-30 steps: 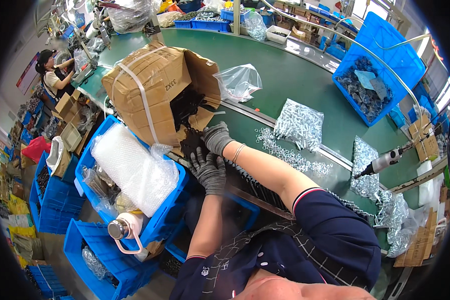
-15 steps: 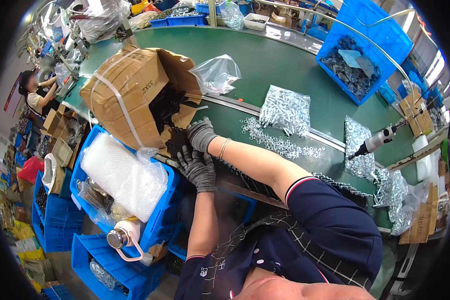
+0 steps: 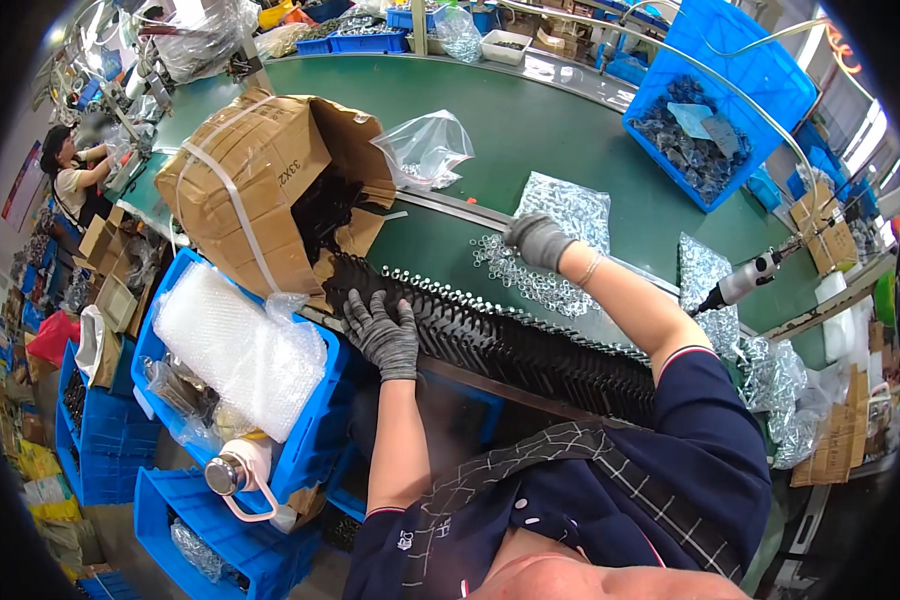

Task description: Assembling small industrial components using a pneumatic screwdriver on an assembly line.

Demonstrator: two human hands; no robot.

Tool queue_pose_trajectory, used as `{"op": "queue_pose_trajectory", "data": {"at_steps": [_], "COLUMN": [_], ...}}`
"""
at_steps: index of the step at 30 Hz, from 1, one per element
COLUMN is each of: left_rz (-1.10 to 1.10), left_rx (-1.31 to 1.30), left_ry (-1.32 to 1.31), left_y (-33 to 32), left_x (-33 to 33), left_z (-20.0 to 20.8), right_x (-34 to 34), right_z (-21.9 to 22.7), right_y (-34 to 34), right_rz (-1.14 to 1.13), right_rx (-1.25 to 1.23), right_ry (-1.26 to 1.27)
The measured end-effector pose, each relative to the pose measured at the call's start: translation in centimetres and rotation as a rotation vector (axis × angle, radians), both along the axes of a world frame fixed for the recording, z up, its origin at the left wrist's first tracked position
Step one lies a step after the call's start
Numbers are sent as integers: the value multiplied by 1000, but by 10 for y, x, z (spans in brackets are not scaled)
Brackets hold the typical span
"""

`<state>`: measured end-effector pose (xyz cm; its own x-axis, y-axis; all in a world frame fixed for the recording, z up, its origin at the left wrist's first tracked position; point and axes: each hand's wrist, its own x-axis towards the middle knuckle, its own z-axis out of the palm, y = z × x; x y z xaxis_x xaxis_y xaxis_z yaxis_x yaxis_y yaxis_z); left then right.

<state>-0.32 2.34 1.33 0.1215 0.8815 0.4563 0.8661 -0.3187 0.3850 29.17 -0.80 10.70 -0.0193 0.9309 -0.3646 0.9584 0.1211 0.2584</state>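
Note:
A long row of black parts (image 3: 530,355), closely stacked, lies along the table's near edge, with small silver metal pieces along its far side. My left hand (image 3: 383,335), in a grey glove, rests with spread fingers on the row's left end. My right hand (image 3: 540,243), also gloved, is over loose small silver rings (image 3: 520,280), its fingers curled together; whatever may be in them is hidden. Just behind it lies a clear bag of silver fasteners (image 3: 575,207). An open cardboard box (image 3: 235,185), tipped toward me, holds more black parts (image 3: 325,215).
On the right, a power screwdriver (image 3: 745,282) hangs over another bag of fasteners (image 3: 708,270). A tilted blue bin (image 3: 770,75) stands at the back right. Left of me, a blue crate (image 3: 300,455) holds bubble wrap (image 3: 245,345) and a white bottle (image 3: 242,468). Another person (image 3: 75,180) works far left.
My right hand has moved right from beside the box to the loose rings, uncovering the row of black parts. My left hand has shifted slightly, staying at the row's left end.

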Motion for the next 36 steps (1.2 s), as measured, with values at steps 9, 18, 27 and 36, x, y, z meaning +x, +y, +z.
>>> {"op": "queue_pose_trajectory", "data": {"at_steps": [9, 18, 27, 36], "left_rz": [-14, -13, -2, 1], "left_rx": [4, 16, 44, 51], "left_ry": [-51, -61, -54, -67], "left_y": [11, 12, 12, 14], "left_x": [-5, -2, -3, -5], "left_z": [-1, -2, -5, -6], "right_x": [20, -18, -44, -72], "right_z": [-38, -46, -47, -16], "right_y": [-26, 13, 35, 83], "right_rz": [219, -140, 170, 124], "right_rx": [469, 267, 115, 174], "right_ry": [56, 667, 46, 286]}}
